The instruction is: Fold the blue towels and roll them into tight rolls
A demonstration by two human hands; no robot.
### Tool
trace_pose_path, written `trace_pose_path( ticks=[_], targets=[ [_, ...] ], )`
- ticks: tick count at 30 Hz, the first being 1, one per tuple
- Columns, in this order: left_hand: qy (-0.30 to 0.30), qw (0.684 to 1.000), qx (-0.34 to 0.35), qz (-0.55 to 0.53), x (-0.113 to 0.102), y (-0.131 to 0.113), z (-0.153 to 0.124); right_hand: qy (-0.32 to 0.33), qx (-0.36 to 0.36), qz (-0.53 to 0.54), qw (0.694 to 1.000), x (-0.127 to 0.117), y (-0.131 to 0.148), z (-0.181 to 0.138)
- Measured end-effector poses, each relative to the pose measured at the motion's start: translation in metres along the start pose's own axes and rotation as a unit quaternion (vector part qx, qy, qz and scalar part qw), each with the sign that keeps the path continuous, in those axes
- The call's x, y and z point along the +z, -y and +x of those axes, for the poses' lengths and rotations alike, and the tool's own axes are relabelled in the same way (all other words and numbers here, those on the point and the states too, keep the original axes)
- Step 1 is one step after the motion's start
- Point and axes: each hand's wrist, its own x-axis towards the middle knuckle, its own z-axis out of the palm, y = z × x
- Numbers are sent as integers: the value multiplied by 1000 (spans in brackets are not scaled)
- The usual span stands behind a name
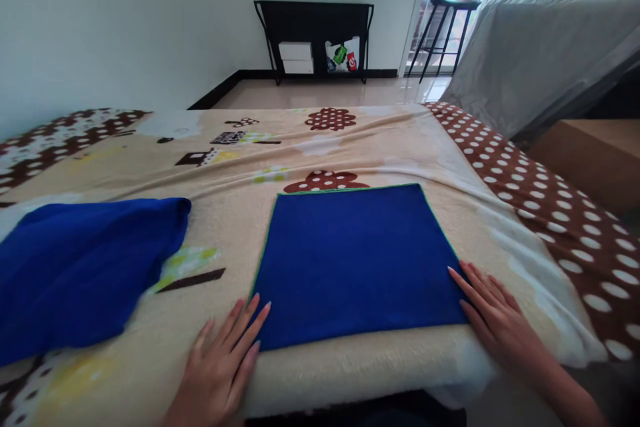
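We press our left hand and right hand, both flat and open-fingered, against the near corners of the folded blue cloth on the patterned blanket.

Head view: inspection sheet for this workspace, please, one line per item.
Surface: patterned blanket spread over a bed, lightly wrinkled.
Work things: blue cloth, flat, squared, near the front edge.
Clutter: bunched blue fabric to the left, apart from the cloth.
Hands: left hand open, flat, fingertips on the cloth's near left corner; right hand open, flat, at its near right corner.
Cables: nothing seen.
Surroundings: black shelf unit against the wall, stool by the window, grey-covered furniture at right.
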Motion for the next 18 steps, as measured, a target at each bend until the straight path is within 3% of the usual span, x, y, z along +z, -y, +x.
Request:
trace_pose_path(
  ticks=[2,5,8,10,13,18],
  targets=[
    [-42,998,35,-18,-9,-10,9,-33,-2,24,999,-7,17,5],
    [-79,990,77,-85,-21,-58,50,-56,-41,78,995,-17,67,28],
    [-41,990,87,-102,-24,-115,99,-36,-98,90,990,-18,120,52],
    [-15,991,102,-85,-20,-132,115,4,-143,74,987,-15,134,58],
    [1,990,134,-48,-12,-109,99,51,-182,54,980,-12,107,44],
    [-22,992,126,-7,-9,-23,24,20,-130,64,989,-17,13,-11]
  ],
)
